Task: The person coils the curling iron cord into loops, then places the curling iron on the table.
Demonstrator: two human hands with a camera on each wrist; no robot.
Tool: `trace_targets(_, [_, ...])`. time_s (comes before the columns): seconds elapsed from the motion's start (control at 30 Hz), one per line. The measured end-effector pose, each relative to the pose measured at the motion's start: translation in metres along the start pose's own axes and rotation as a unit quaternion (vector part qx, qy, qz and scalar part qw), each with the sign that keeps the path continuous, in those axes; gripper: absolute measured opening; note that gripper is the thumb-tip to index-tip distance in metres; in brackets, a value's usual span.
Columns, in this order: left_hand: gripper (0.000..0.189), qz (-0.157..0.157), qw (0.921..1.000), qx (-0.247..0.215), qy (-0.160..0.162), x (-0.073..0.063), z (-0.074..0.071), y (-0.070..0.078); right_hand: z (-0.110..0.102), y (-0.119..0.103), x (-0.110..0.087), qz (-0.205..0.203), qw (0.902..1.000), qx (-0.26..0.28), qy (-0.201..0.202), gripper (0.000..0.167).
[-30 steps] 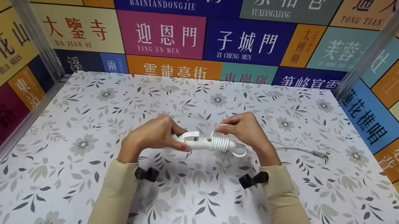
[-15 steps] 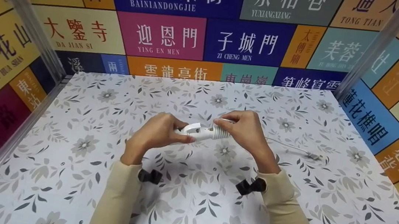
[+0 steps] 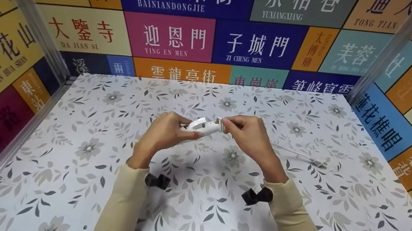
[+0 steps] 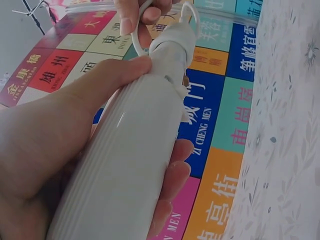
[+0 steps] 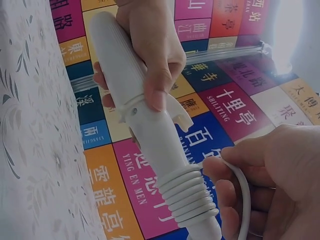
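Note:
My left hand (image 3: 166, 128) grips a white curling iron (image 5: 157, 137) around its thick ribbed part (image 4: 132, 145), thumb laid along it. A curved lever (image 5: 181, 119) sticks out midway along the body. Several turns of white cord (image 5: 190, 197) lie side by side around the slimmer end. Close beside them, my right hand (image 3: 250, 131) pinches the cord between thumb and fingers, with a loose loop (image 5: 245, 195) hanging over the fingers. In the head view the right hand hides the coils. The iron is held tilted above the table, its corded end a little higher.
Behind the right wrist the cord trails across the table to its plug (image 3: 318, 164). The table has a white floral cover (image 3: 196, 206). Colourful printed panels (image 3: 168, 37) stand along the back and both sides, with clear corner posts (image 3: 384, 54). A black camera mount sits on each wrist.
The right hand has circled over the iron's end with the cord and come back to its near side. The iron has risen and tilted slightly. The plug has slid left across the table.

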State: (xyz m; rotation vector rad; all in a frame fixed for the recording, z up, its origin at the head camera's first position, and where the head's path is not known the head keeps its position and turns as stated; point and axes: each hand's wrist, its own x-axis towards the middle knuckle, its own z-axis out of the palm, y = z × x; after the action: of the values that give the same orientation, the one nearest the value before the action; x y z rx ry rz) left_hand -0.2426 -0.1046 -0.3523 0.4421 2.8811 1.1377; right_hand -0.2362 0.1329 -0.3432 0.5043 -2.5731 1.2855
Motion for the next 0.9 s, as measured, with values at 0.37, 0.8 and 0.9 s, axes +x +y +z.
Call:
trace_targets(0.37, [0.044, -0.015, 0.9969, -0.013, 0.077, 0.002, -0.001, 0.006, 0.001, -0.006, 0.000, 0.015, 0.9998, 0.012, 0.000, 0.027])
trace_targets(0.8, [0.045, -0.049, 0.9897, -0.118, 0.066, -0.002, -0.009, 0.002, -0.001, 0.015, 0.007, 0.032, 0.9886, 0.092, -0.114, 0.030])
trace_targets(0.9, [0.047, -0.055, 0.9887, -0.125, 0.063, -0.002, -0.012, 0.002, 0.000, 0.026, 0.011, 0.034, 0.9844, 0.100, -0.141, 0.031])
